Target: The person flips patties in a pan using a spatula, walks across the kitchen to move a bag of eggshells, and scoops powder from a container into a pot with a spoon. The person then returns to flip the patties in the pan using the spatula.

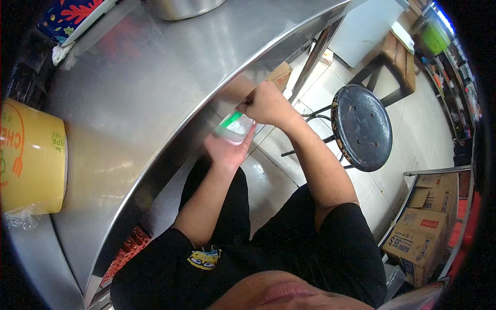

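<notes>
My left hand is wrapped round a small clear plastic container with a bright green strip along its upper side. The container is held below the edge of the steel table, over my lap. Just beyond it, my right hand is closed in a fist, its fingers turned toward the table and close to the green strip. Whatever those fingers hold, if anything, is hidden by the hand and the shadow.
On the table stand a yellow tub and a metal pot. A round black stool is on the tiled floor to the right. Cardboard boxes fill a rack at lower right. A wooden bench stands farther back.
</notes>
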A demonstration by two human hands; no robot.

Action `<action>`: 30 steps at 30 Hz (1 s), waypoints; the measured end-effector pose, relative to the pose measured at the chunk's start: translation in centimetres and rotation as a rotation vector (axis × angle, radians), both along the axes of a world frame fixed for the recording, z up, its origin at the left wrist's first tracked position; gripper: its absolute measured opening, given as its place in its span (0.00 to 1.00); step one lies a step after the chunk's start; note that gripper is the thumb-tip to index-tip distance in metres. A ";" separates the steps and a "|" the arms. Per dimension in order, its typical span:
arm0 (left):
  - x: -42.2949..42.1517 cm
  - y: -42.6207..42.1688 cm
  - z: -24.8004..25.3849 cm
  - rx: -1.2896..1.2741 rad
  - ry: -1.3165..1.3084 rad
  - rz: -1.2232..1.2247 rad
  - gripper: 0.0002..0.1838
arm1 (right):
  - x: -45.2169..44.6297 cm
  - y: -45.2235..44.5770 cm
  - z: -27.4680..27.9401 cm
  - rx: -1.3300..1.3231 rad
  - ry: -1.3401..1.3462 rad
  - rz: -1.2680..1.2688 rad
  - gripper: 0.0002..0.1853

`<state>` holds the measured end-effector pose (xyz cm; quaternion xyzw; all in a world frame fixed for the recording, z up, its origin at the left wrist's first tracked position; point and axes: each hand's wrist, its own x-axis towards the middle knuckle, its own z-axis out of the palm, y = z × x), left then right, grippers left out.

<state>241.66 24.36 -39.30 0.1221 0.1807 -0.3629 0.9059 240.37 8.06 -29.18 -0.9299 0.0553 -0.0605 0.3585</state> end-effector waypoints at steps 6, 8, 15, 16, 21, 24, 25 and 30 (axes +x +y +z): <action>0.7 0.2 -0.6 -0.018 -0.033 -0.039 0.39 | 1.0 -3.6 0.4 0.251 -0.115 -0.147 0.13; 0.8 0.4 -0.7 -0.043 -0.018 -0.053 0.39 | 1.7 -5.1 0.4 0.359 -0.210 -0.325 0.14; 1.0 -0.1 -0.7 -0.042 -0.042 -0.013 0.39 | 2.5 -5.4 -2.4 -0.073 -0.535 -0.457 0.10; 1.1 -0.1 -0.7 -0.043 -0.042 -0.010 0.39 | 2.2 -5.2 -1.6 -0.026 -0.496 -0.464 0.09; 1.0 0.0 -0.2 -0.030 -0.014 -0.040 0.38 | 0.7 -3.8 0.7 0.069 -0.347 -0.234 0.08; 0.6 0.1 0.1 -0.111 0.043 -0.069 0.39 | 1.2 -2.0 -1.7 -0.077 -0.250 -0.017 0.08; 0.5 -0.1 0.2 -0.109 0.041 -0.067 0.39 | 1.3 -0.9 -1.8 -0.114 -0.221 0.035 0.08; 0.7 0.2 -0.8 -0.097 0.003 -0.075 0.40 | 0.1 -0.9 0.9 0.064 -0.075 -0.044 0.08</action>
